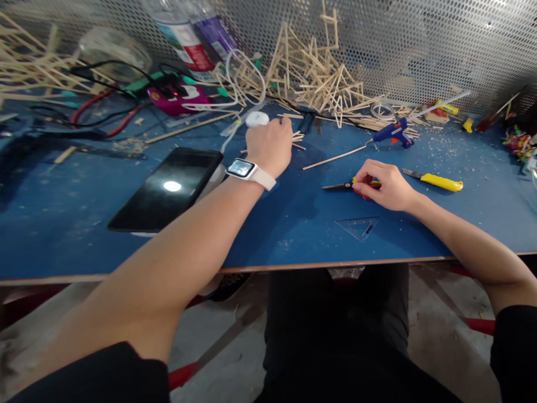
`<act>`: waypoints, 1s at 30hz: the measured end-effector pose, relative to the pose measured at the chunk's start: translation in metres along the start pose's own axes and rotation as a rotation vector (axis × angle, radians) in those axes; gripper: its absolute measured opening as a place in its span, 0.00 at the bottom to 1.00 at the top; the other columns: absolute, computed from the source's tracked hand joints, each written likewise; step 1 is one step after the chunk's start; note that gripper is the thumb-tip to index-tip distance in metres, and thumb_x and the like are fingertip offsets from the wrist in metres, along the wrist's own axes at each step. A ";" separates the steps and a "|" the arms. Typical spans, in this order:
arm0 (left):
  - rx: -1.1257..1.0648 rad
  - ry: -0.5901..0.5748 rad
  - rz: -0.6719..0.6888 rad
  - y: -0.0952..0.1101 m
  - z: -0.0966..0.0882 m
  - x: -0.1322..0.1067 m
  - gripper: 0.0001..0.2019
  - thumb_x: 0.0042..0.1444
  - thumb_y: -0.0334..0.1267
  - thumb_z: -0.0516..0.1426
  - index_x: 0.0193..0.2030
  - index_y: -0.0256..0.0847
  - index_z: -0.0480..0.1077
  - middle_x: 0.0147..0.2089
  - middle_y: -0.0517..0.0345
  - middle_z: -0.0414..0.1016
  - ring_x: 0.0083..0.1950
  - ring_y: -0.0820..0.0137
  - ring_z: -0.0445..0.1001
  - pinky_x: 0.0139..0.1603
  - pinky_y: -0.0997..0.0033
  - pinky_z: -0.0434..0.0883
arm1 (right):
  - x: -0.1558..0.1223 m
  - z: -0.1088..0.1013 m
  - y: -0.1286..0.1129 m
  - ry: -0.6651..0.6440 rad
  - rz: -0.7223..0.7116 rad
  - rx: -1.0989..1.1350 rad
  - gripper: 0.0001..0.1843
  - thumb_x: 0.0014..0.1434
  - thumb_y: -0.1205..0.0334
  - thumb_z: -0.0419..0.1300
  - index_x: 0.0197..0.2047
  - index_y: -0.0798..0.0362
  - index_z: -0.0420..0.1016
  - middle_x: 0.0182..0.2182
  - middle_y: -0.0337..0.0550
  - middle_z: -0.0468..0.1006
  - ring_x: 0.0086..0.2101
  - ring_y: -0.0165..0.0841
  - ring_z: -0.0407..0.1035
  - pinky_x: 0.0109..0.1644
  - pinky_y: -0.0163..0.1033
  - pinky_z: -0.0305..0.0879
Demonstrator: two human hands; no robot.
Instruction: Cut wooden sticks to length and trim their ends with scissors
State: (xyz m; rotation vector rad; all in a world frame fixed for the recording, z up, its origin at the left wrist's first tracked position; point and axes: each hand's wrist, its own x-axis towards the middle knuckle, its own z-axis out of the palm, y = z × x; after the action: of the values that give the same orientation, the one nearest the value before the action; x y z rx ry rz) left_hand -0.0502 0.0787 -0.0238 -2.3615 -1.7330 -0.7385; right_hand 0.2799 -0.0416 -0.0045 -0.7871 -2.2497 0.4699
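Note:
My left hand [271, 144] reaches to the back of the blue table [260, 240], fingers curled down and mostly hidden. Short wooden sticks [298, 140] show just beyond its right side; what its fingers grip, if anything, is out of sight. My right hand [388, 184] is closed at the red and yellow handles of a pair of scissors [339, 187], which lie with their dark blades pointing left. Behind it rests a blue glue gun [392, 131] with a long glue stick in it. A thin wooden stick [333, 158] lies by its nozzle.
A yellow utility knife [440, 181] lies right of my right hand, a clear set square [359, 227] nearer the edge. A black tablet [168, 190] is at left. Behind stand a power strip [178, 99], cables, bottles, a stick pile [319, 73] and a perforated metal panel [394, 33].

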 end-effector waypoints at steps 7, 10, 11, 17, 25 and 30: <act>0.047 -0.191 -0.066 0.021 -0.028 -0.003 0.45 0.54 0.69 0.49 0.74 0.56 0.75 0.64 0.44 0.83 0.51 0.48 0.74 0.49 0.39 0.68 | -0.001 -0.001 -0.001 0.007 -0.033 -0.017 0.11 0.81 0.55 0.66 0.45 0.50 0.78 0.40 0.41 0.80 0.36 0.31 0.72 0.43 0.39 0.71; 0.096 -0.235 -0.023 0.026 -0.044 -0.003 0.44 0.55 0.72 0.47 0.70 0.55 0.79 0.66 0.45 0.83 0.52 0.49 0.74 0.50 0.39 0.71 | 0.000 -0.001 -0.002 0.004 -0.033 -0.030 0.11 0.81 0.56 0.65 0.44 0.50 0.78 0.39 0.41 0.80 0.36 0.31 0.72 0.43 0.40 0.71; 0.114 -0.260 0.001 0.026 -0.049 -0.003 0.43 0.56 0.73 0.46 0.66 0.55 0.81 0.64 0.45 0.83 0.52 0.50 0.74 0.50 0.39 0.71 | 0.000 -0.001 -0.003 0.004 -0.037 -0.031 0.11 0.81 0.56 0.65 0.44 0.50 0.78 0.39 0.41 0.80 0.36 0.32 0.72 0.43 0.40 0.70; 0.143 -0.392 0.065 0.019 -0.054 -0.004 0.37 0.67 0.63 0.37 0.51 0.52 0.85 0.52 0.43 0.84 0.44 0.52 0.70 0.43 0.43 0.69 | 0.001 -0.002 -0.004 -0.012 -0.048 -0.030 0.11 0.81 0.57 0.66 0.43 0.51 0.78 0.38 0.40 0.79 0.36 0.31 0.72 0.42 0.39 0.70; 0.157 -0.264 -0.022 0.032 -0.046 -0.007 0.28 0.82 0.52 0.41 0.61 0.47 0.81 0.57 0.51 0.82 0.50 0.59 0.72 0.48 0.53 0.73 | 0.001 -0.003 -0.005 -0.021 -0.038 -0.017 0.12 0.81 0.55 0.65 0.43 0.50 0.78 0.39 0.41 0.80 0.36 0.32 0.72 0.42 0.39 0.69; 0.216 -0.361 0.006 0.045 -0.052 -0.004 0.18 0.79 0.31 0.51 0.57 0.36 0.84 0.62 0.39 0.81 0.55 0.52 0.82 0.50 0.56 0.76 | 0.000 -0.002 -0.003 -0.002 -0.044 -0.037 0.12 0.81 0.55 0.65 0.43 0.50 0.79 0.38 0.41 0.80 0.36 0.31 0.72 0.42 0.39 0.70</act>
State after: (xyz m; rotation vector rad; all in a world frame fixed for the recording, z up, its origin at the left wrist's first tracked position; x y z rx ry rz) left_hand -0.0255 0.0407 0.0285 -2.4561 -1.8216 -0.1138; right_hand 0.2803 -0.0434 -0.0011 -0.7543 -2.2784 0.4100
